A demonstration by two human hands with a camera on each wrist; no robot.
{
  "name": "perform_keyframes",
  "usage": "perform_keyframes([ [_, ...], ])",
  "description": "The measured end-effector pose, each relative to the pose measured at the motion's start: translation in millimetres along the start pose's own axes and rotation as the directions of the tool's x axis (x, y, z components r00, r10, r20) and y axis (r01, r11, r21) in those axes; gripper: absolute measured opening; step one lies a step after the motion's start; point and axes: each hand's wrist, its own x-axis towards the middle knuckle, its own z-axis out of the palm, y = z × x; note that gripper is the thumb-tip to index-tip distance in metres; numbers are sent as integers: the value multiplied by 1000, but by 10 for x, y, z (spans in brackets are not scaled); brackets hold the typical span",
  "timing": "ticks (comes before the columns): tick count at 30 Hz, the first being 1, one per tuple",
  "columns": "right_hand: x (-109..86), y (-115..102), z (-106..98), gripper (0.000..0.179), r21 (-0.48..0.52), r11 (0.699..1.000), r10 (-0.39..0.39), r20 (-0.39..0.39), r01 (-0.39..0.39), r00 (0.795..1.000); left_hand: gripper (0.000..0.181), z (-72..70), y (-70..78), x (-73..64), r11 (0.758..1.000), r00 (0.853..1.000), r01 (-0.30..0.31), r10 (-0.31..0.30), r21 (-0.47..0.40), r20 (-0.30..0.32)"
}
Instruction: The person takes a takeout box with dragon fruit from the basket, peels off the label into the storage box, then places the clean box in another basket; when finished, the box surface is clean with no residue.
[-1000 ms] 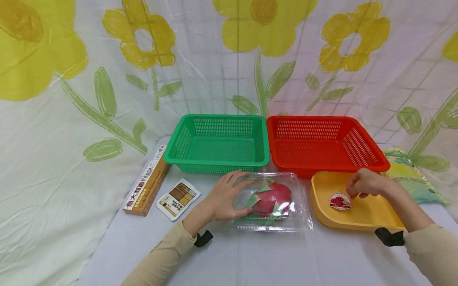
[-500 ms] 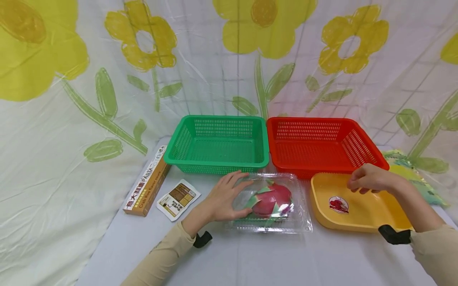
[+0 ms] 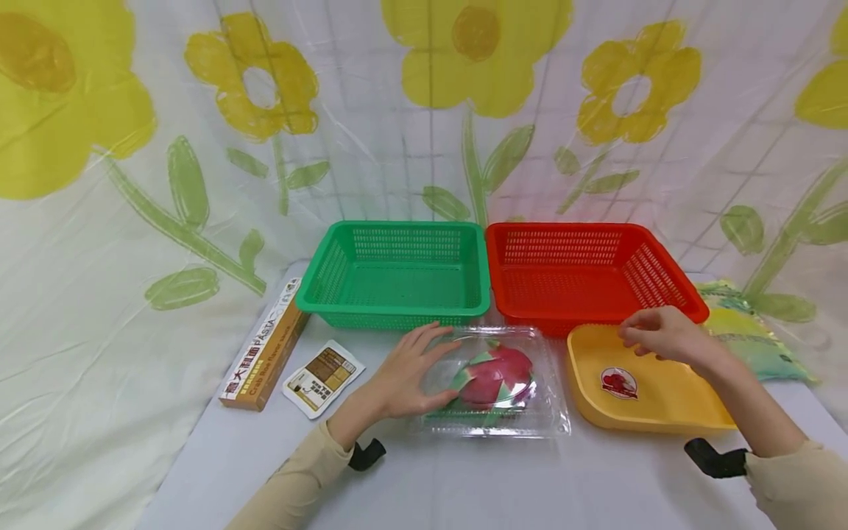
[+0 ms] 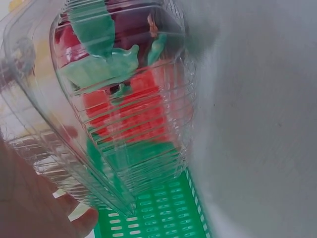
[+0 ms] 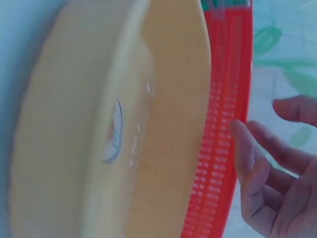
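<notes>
So the left hand (image 3: 409, 375) is spread wide, thumb on the near side and fingers toward the far side, lying along the left edge of a clear plastic box (image 3: 550, 401) with a dragon fruit (image 3: 495, 377) inside. It's not really gripping; I'd guess that loose straddle is just to keep a light, slippery shell from skating around the table (image 3: 503, 486). Pretty sure it's touching, but I can't tell how hard it presses.

The right hand (image 3: 662, 337) has nothing in it. Fingers loosely bent, thumb apart from them, hanging over the far part of a yellow tray (image 3: 676, 401). Just below it, toward the left hand, is a round-topped sticker (image 3: 619, 383) on the tray floor, looking face up, maybe so the print reads from the person's side. Can't tell if it's loose or stuck down.

Beyond the left hand sits a green basket (image 3: 404, 283), and just past the right one a red basket (image 3: 563, 287). Side by side like that, my take is each hand gets one within easy reach.
</notes>
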Motion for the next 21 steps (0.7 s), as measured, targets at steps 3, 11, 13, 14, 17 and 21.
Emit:
perform_keyframes([
  [3, -43, -20, 118, 44, 57, 998, -20, -70, 24, 997, 69, -4, 0, -5, 1000, 1000, 4, -4, -15, 1],
  [11, -152, -145, 471, 50, 229, 971, -25, -179, 67, 984, 67, -12, -12, -13, 999, 1000, 11, -11, -46, 13],
  [13, -170, -189, 536, 52, 265, 961, -22, -197, 75, 980, 68, -11, -20, -12, 999, 1000, 13, -12, -40, 17],
  [14, -177, -212, 564, 53, 277, 957, -23, -208, 82, 978, 68, -9, -26, -11, 999, 1000, 12, -12, -36, 17],
  [17, -196, -283, 646, 55, 306, 947, -22, -236, 96, 971, 67, -2, -43, -7, 999, 1000, 11, -10, -39, 17],
  [21, -225, -366, 771, 57, 341, 934, -27, -240, 110, 970, 66, 0, -67, -4, 999, 1000, 6, -5, -53, 15],
])
